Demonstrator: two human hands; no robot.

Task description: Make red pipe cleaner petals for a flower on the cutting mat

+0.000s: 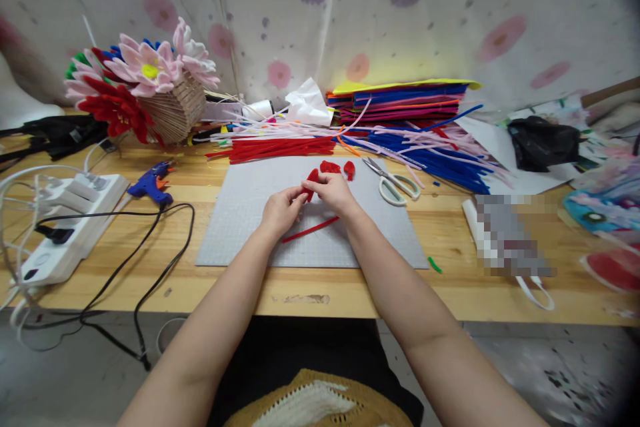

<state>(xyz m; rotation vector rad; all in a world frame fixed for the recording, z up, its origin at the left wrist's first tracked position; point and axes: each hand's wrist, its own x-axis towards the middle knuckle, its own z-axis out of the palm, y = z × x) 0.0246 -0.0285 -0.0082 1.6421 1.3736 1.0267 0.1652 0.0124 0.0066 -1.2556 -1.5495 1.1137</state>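
A small red fuzzy petal (312,185) is pinched between my two hands above the grey cutting mat (240,233). My left hand (284,210) holds its lower end, and my right hand (334,192) grips it from the right. Just beyond my right hand lie a bunch of red petals (330,167) and a single red petal (349,169). One straight red pipe cleaner (311,230) rests on the mat below my hands. Scissors (393,183) with pale green handles lie at the mat's right edge, blades apart.
Bundles of red (280,149) and blue pipe cleaners (450,163) lie behind the mat. At left are a blue glue gun (153,185), a white power strip (75,230), cables and a flower basket (175,107). A blurred-out object (510,237) lies at right.
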